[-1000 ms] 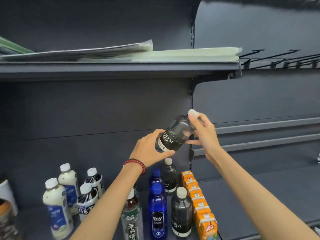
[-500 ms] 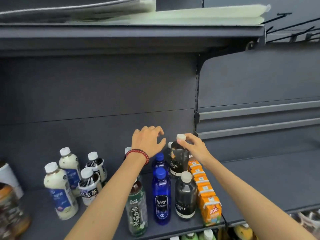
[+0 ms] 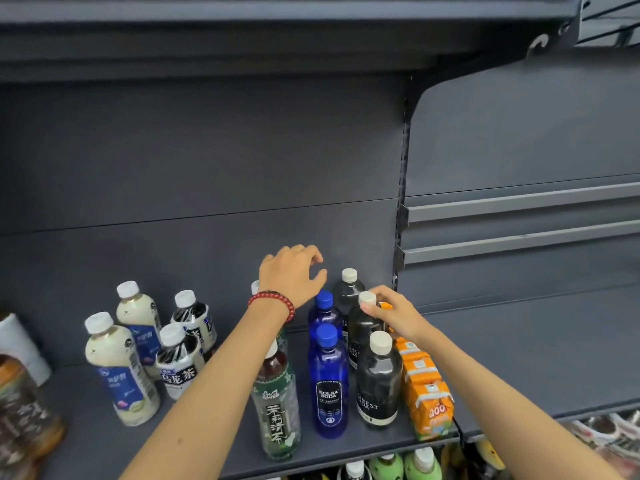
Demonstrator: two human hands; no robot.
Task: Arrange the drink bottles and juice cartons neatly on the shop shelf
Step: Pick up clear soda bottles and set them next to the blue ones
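My right hand grips the white cap of a black Forest Soda bottle, which stands upright on the grey shelf as the middle of a row of three. Another black bottle stands behind it and one in front. Right of that row runs a line of orange juice cartons. Two blue soda bottles stand to its left, and a green tea bottle left of those. My left hand hovers above the back of the tea row, fingers apart, holding nothing.
Cream milk-drink bottles and black-and-white oolong tea bottles stand loosely grouped at the left. A brown bottle and a white roll sit at the far left edge. The neighbouring shelf bay lies to the right. Green bottles show on the shelf below.
The black bottle went from tilted in both hands to upright on the shelf, and has moved a little nearer the front bottle. My left hand let go and now hovers.
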